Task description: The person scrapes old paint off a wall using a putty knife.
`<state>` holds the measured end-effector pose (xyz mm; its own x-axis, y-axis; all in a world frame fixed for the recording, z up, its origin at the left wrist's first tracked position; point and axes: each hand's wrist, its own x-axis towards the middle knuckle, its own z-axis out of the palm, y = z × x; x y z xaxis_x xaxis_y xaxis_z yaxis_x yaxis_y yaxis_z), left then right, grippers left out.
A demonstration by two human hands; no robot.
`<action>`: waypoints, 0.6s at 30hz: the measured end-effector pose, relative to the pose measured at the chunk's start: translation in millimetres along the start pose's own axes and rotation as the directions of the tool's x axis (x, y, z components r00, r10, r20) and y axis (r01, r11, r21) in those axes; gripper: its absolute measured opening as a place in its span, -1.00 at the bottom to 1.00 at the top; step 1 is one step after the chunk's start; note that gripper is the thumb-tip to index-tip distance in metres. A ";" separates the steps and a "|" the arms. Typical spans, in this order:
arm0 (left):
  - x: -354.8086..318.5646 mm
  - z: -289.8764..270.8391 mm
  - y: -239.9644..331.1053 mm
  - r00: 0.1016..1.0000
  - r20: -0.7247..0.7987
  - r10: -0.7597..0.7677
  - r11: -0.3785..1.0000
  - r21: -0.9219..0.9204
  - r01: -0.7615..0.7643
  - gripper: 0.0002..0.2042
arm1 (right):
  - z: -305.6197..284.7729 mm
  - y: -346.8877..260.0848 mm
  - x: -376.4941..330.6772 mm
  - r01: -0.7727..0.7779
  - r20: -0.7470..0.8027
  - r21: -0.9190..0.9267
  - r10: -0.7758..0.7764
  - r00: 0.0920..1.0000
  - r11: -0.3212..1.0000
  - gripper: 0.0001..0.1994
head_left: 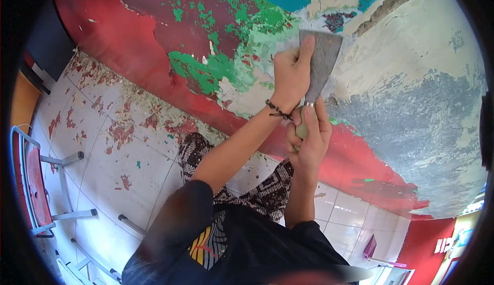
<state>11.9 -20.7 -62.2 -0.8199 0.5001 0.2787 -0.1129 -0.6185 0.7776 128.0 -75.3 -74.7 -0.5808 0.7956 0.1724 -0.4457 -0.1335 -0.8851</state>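
Observation:
A paint scraper point(325, 61) with a wide grey metal blade and a greenish handle is held up in front of the wall. My right hand point(315, 135) is wrapped round its handle. Above it, my left hand point(291, 79), with a dark braided bracelet at the wrist, grips the left side of the blade, thumb along its face and the other fingers curled. The blade's broad edge points up at the peeling wall point(267, 43), where red, maroon, green, blue and cream paint layers show. Whether the edge touches the wall, I cannot tell.
Paint flakes and dust lie on the white tiled floor point(149, 166), thickest along the wall's foot. A metal-framed chair point(38, 182) with a red part stands at the left. Bare grey plaster point(427, 135) shows at the right. A purple dustpan-like object point(369, 246) is at the lower right.

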 end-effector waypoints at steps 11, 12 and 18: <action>11.2 3.1 11.0 0.996 -0.021 0.081 0.988 0.134 -0.077 -0.42 | 17.3 -11.6 12.5 0.026 0.028 -0.002 -0.026 0.999 1.000 -0.63; 17.6 6.4 12.3 0.996 -0.023 0.086 0.987 0.136 -0.082 -0.42 | 22.6 -20.5 18.0 0.034 0.021 -0.037 -0.033 0.999 0.999 -0.63; 7.0 9.4 0.7 0.999 0.005 0.045 0.998 0.049 -0.045 -0.40 | 10.3 -9.8 8.8 0.029 -0.047 -0.036 -0.031 0.998 0.999 -0.61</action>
<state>11.4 -11.9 -54.4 -0.8211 0.4750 0.3164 -0.0479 -0.6099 0.7911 120.3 -73.1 -60.1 -0.5338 0.8264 0.1792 -0.4381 -0.0890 -0.8945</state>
